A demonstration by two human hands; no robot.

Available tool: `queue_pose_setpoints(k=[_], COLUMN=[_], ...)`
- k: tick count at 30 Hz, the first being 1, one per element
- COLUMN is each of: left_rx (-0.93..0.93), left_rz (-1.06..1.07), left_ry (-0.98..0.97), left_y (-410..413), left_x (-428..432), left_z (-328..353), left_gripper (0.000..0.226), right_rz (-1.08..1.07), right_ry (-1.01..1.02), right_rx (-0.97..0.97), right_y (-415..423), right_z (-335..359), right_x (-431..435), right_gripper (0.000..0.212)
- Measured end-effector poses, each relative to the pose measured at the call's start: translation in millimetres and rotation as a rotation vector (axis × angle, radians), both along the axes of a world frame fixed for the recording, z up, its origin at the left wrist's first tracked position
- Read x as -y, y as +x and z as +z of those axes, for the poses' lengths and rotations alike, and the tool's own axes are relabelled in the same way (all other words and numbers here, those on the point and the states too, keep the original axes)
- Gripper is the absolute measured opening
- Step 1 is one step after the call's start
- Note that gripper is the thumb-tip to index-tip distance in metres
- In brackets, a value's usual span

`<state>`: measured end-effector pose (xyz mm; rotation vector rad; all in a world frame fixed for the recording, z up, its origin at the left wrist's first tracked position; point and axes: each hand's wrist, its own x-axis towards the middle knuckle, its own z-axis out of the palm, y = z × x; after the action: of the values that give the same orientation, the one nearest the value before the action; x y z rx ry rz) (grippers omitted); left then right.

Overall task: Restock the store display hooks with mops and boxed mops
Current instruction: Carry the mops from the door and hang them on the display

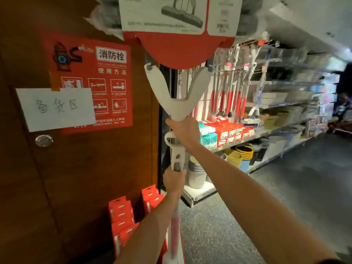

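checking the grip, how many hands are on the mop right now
2: the right hand grips the mop just below its white fork, and the left hand grips its shaft lower down. Both are in plain view.

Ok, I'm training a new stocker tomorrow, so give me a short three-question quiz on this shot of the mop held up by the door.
1. True or false: both the left hand and the right hand grip the mop.
2. Where are the red boxes? A) low down against the wooden door B) on the top shelf C) in a trolley
3. Fill in: the ____ hand grips the mop higher up.
Key: 1 true; 2 A; 3 right.
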<state>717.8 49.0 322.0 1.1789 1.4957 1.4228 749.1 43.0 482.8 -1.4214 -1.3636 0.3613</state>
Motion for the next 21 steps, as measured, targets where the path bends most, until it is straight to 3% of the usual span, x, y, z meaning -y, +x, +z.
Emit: queue_pose_setpoints(k=[8,13,21], left_rx=[-0.053,-0.127,-0.115], left_rz=[-0.066,-0.128,-0.143], left_ry=[0.054,0.086,0.103], left_y=[145,224,362], left_x=[-99,-172,-282], left_z=[30,53,66], left_gripper=[0.032,0.017,0.016], right_rz=[-0.082,-0.147,-0.114], right_ry=[0.055,0.094,0.116], right_rx=[-0.112,-0.095,-0.035], right_y=[148,233,370], right_z=[31,56,73], right_x=[-89,-148,-250], right_gripper=[0.032,0.021,0.019])
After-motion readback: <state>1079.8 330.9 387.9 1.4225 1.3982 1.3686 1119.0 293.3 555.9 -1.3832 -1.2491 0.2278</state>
